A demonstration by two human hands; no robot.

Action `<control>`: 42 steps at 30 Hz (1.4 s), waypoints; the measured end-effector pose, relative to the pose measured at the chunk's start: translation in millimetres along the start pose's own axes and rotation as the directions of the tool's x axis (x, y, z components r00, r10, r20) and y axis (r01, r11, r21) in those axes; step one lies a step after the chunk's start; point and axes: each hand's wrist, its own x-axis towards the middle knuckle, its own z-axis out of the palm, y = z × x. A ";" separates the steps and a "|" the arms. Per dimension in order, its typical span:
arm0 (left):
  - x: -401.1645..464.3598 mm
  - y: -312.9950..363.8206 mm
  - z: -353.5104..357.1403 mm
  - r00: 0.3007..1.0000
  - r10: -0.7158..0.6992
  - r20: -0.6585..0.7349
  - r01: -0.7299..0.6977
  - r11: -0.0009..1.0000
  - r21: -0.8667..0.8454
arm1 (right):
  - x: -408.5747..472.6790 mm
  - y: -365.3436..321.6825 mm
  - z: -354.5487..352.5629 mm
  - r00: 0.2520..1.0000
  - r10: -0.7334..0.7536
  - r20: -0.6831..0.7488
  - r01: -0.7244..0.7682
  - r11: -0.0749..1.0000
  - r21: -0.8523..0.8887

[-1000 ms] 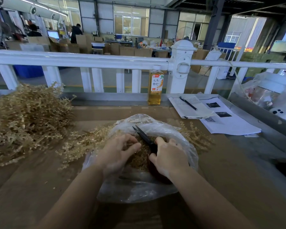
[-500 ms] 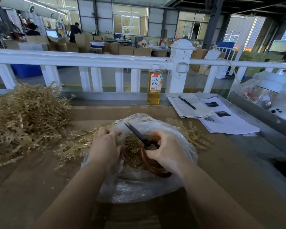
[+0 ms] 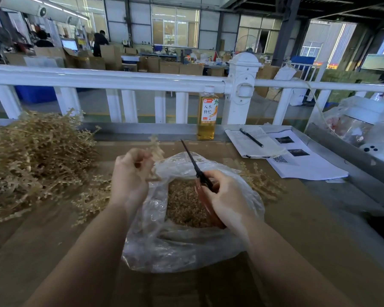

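Lifted off bag [image 3: 186,251], L grip [image 3: 130,176] pinches sprig [image 3: 156,150] beside scissors [image 3: 192,161] held in R grip [image 3: 226,196].

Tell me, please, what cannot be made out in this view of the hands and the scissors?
Head view: reddish-brown handles of the black-bladed scissors, mostly covered by the right hand.
Head view: stem of the pale dry sprig, hidden inside the curled left hand.
Head view: depth of clippings in the clear crumpled plastic bag, veiled by its folds.
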 end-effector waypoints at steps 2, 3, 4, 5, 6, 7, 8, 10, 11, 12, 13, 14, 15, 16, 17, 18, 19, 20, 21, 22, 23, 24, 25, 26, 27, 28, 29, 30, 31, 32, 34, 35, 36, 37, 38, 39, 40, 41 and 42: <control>6.1 13.4 -6.1 0.997 -0.082 -0.005 0.075 0.937 -0.342 | 0.8 1.5 1.0 1.000 0.002 0.003 -0.002 1.000 0.017; 9.0 18.8 -8.2 0.990 -0.140 0.013 0.126 0.844 -0.522 | 1.4 1.8 1.1 1.000 0.002 0.007 -0.002 0.999 0.035; 10.7 22.8 -8.7 0.978 -0.196 0.069 0.189 0.704 -0.685 | 1.6 2.0 1.2 1.000 0.001 0.016 -0.002 0.998 0.064; 11.0 24.7 -8.1 0.963 -0.223 0.150 0.251 0.549 -0.797 | 1.9 1.8 1.5 1.000 0.005 0.024 -0.007 0.995 0.104; 10.0 24.3 -6.5 0.947 -0.224 0.228 0.308 0.440 -0.843 | 2.6 1.5 2.4 1.000 0.016 0.026 -0.020 0.986 0.165; 6.6 23.5 -3.4 0.931 -0.220 0.290 0.357 0.392 -0.848 | 3.3 1.0 3.7 0.999 0.039 0.020 -0.043 0.969 0.242; 1.8 20.1 1.1 0.917 -0.219 0.332 0.393 0.371 -0.841 | 4.5 0.7 5.1 0.997 0.071 0.009 -0.070 0.945 0.320; -9.2 12.2 12.6 0.897 -0.259 0.358 0.431 0.342 -0.835 | 8.0 -0.8 7.8 0.990 0.140 0.001 -0.126 0.883 0.452; -14.4 8.2 18.5 0.892 -0.285 0.350 0.434 0.331 -0.838 | 9.1 -2.2 8.6 0.985 0.172 0.015 -0.155 0.840 0.520; -19.1 4.3 24.2 0.892 -0.300 0.338 0.430 0.331 -0.840 | 9.8 -3.7 8.9 0.979 0.201 0.035 -0.183 0.791 0.584; -23.2 1.7 28.8 0.895 -0.302 0.328 0.422 0.339 -0.841 | 10.5 -4.7 8.9 0.973 0.224 0.050 -0.206 0.752 0.627; -26.1 -0.4 32.6 0.902 -0.291 0.320 0.413 0.355 -0.839 | 11.2 -5.2 8.5 0.968 0.246 0.055 -0.223 0.730 0.647; -28.0 -2.8 35.8 0.907 -0.279 0.314 0.404 0.374 -0.834 | 11.6 -5.8 7.9 0.962 0.269 0.053 -0.235 0.714 0.660; -29.6 -4.8 37.8 0.913 -0.268 0.307 0.395 0.392 -0.831 | 11.9 -6.0 7.5 0.957 0.288 0.049 -0.243 0.692 0.680; -30.9 -5.5 39.0 0.919 -0.259 0.296 0.382 0.403 -0.832 | 12.3 -6.6 7.0 0.951 0.306 0.048 -0.248 0.658 0.711; -31.2 -7.1 39.4 0.925 -0.254 0.284 0.368 0.402 -0.838 | 12.9 -6.5 6.8 0.946 0.322 0.044 -0.249 0.632 0.734; -30.9 -9.3 39.6 0.927 -0.256 0.274 0.359 0.394 -0.846 | 13.8 -6.4 6.7 0.941 0.336 0.029 -0.245 0.623 0.743; -30.4 -11.5 40.0 0.926 -0.267 0.266 0.355 0.382 -0.853 | 14.6 -5.2 6.7 0.940 0.342 0.008 -0.237 0.633 0.737; -29.6 -14.1 40.0 0.922 -0.283 0.263 0.357 0.366 -0.859 | 15.2 -4.5 7.0 0.940 0.340 -0.011 -0.225 0.645 0.730; -28.6 -16.4 40.4 0.918 -0.296 0.263 0.361 0.352 -0.864 | 16.1 -3.3 7.5 0.941 0.337 -0.027 -0.214 0.657 0.723; -27.9 -18.7 40.5 0.915 -0.301 0.268 0.367 0.343 -0.865 | 16.5 -2.7 7.9 0.943 0.332 -0.036 -0.208 0.669 0.714; -27.7 -21.2 40.9 0.912 -0.298 0.283 0.377 0.335 -0.863 | 17.5 -1.5 8.7 0.945 0.325 -0.043 -0.203 0.682 0.702; -28.2 -22.7 40.8 0.906 -0.295 0.304 0.395 0.333 -0.856 | 17.6 -1.0 9.1 0.947 0.318 -0.046 -0.199 0.694 0.692; -28.9 -23.0 40.1 0.899 -0.280 0.337 0.421 0.343 -0.840 | 18.0 0.1 9.3 0.949 0.312 -0.052 -0.196 0.709 0.678; -29.6 -22.8 39.0 0.886 -0.258 0.386 0.459 0.359 -0.813 | 18.0 0.8 9.2 0.949 0.311 -0.060 -0.196 0.725 0.661; -30.2 -22.6 37.8 0.867 -0.234 0.440 0.498 0.375 -0.782 | 18.2 2.2 9.2 0.949 0.308 -0.071 -0.194 0.744 0.640; -30.4 -22.7 36.5 0.843 -0.220 0.490 0.537 0.383 -0.752 | 18.5 3.8 8.8 0.949 0.302 -0.086 -0.187 0.766 0.615; -30.5 -21.4 34.9 0.815 -0.232 0.532 0.579 0.375 -0.724 | 18.9 5.9 8.5 0.951 0.289 -0.104 -0.178 0.794 0.582; -30.2 -21.5 33.0 0.782 -0.263 0.565 0.623 0.344 -0.702 | 19.2 6.8 8.1 0.953 0.277 -0.120 -0.169 0.818 0.550; -29.6 -19.6 29.7 0.751 -0.288 0.594 0.660 0.292 -0.692 | 19.6 7.5 7.8 0.956 0.262 -0.134 -0.155 0.835 0.528; -26.8 -17.3 22.6 0.713 -0.312 0.628 0.696 0.207 -0.688 | 19.5 7.8 7.0 0.960 0.228 -0.162 -0.118 0.855 0.506; -25.6 -16.8 20.1 0.697 -0.324 0.640 0.714 0.233 -0.660 | 19.3 7.4 6.1 0.961 0.213 -0.174 -0.103 0.865 0.491; -25.4 -15.2 18.5 0.679 -0.342 0.650 0.734 0.298 -0.610 | 19.4 7.2 5.3 0.964 0.196 -0.180 -0.091 0.878 0.471; -24.9 -14.6 18.9 0.670 -0.358 0.651 0.741 0.384 -0.551 | 19.1 6.7 4.7 0.967 0.177 -0.181 -0.079 0.889 0.450; -24.9 -12.3 19.5 0.666 -0.361 0.653 0.737 0.457 -0.499 | 19.0 6.4 4.2 0.971 0.153 -0.181 -0.062 0.901 0.429; -24.1 -10.6 20.4 0.667 -0.357 0.655 0.723 0.522 -0.452 | 18.8 5.9 4.0 0.976 0.126 -0.180 -0.042 0.911 0.409; -24.0 -7.1 20.4 0.663 -0.344 0.665 0.706 0.583 -0.402 | 18.5 5.3 4.0 0.980 0.096 -0.176 -0.020 0.919 0.393; -23.5 -5.1 20.7 0.654 -0.335 0.678 0.687 0.638 -0.347 | 17.4 3.8 3.9 0.984 0.069 -0.164 0.000 0.922 0.386; -23.8 -2.5 21.4 0.645 -0.336 0.686 0.672 0.677 -0.301 | 16.0 2.4 4.0 0.988 0.045 -0.146 0.015 0.923 0.385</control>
